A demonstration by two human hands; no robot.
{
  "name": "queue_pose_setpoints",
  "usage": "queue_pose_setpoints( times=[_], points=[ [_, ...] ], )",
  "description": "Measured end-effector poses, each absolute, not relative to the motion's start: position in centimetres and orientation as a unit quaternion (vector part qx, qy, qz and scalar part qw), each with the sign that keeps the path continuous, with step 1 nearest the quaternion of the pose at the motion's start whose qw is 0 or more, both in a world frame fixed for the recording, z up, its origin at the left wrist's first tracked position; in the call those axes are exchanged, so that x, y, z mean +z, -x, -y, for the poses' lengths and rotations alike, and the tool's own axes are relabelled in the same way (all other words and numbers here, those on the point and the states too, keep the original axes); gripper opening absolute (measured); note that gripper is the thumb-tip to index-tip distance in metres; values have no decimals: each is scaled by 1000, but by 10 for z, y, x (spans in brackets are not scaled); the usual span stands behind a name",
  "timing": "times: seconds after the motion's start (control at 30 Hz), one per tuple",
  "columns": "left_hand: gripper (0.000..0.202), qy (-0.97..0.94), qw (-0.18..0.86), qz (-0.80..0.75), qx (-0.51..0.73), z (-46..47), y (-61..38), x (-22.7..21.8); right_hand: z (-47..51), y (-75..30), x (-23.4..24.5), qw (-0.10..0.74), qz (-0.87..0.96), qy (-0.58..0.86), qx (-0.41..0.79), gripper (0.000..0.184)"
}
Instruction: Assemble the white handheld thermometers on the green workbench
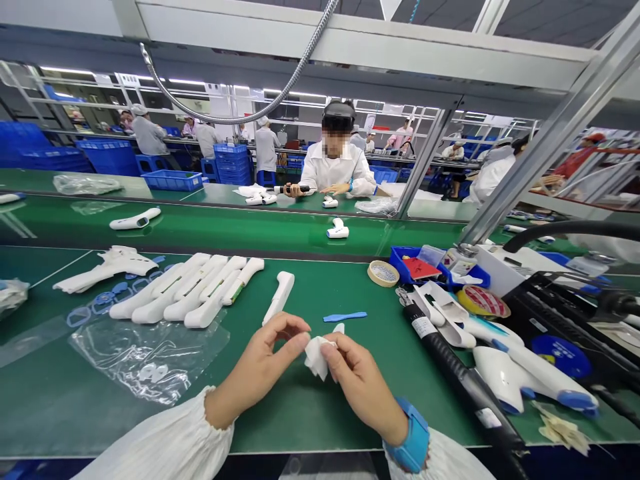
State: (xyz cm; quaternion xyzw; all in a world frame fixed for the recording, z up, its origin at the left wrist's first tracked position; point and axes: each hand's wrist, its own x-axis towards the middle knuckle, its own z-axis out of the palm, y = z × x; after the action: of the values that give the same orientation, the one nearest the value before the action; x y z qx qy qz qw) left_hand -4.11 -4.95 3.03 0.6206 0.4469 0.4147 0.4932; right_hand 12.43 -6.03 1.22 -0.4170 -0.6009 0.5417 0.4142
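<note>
The label on the black tool at right is too small for us to read. Smooth green tabletop stretches between our hands and the near edge. Near centre, our right hand pinches a crumpled white wad; we cannot tell whether our left hand, curled beside it, also grips.

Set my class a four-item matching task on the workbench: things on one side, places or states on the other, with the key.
1. Crumpled white tissue-like sheet
2. Thin blue plastic tool
3. Round cream tape roll
4. White elongated plastic handles

A. Beside the open blue plastic bin
B. Lying in a row
C. In the right hand
D. Directly beyond the right hand

Pairs: 1-C, 2-D, 3-A, 4-B.
</note>
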Motion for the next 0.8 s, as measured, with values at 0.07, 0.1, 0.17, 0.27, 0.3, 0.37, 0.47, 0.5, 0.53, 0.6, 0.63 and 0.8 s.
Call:
queue_pose_setpoints(
  times=[0.07, 0.1, 0.17, 0.27, 0.3, 0.37, 0.47, 0.5, 0.53, 0.6, 0.63, 0.8],
  points=[
    [20, -641, 470, -458, 398, 53, 43, 32, 61, -125, 14, 398, 653, 449, 462, 27],
    [19, -648, 464, -464, 387, 54, 43, 32, 62, -125, 14, 388, 667, 458, 441, 26],
    [19, -653, 459, -471, 375, 54, 42, 32, 63, -125, 14, 373, 681, 465, 426, 26],
    [19, -638, 484, -467, 376, 52, 39, 30, 64, -123, 12, 376, 670, 461, 444, 26],
    [19, -627, 501, -461, 379, 52, 37, 29, 64, -123, 12, 383, 661, 456, 457, 27],
    [19, -602, 532, -453, 387, 53, 33, 26, 63, -120, 11, 388, 634, 439, 504, 31],
    [20, -603, 492, -484, 400, 56, 28, 21, 62, -116, 8, 362, 571, 406, 615, 37],
    [21, -619, 452, -504, 399, 57, 27, 19, 61, -115, 7, 351, 551, 396, 645, 39],
    [22, -639, 413, -518, 390, 57, 29, 19, 60, -115, 6, 345, 536, 388, 665, 39],
    [23, -688, 364, -515, 360, 54, 37, 21, 58, -117, 6, 344, 525, 385, 677, 37],
    [23, -714, 349, -501, 343, 51, 44, 23, 57, -118, 7, 344, 526, 390, 673, 36],
    [50, -850, 57, -469, 233, 15, 89, 26, 47, -129, 14, 339, 559, 426, 626, 37]
  ],
)
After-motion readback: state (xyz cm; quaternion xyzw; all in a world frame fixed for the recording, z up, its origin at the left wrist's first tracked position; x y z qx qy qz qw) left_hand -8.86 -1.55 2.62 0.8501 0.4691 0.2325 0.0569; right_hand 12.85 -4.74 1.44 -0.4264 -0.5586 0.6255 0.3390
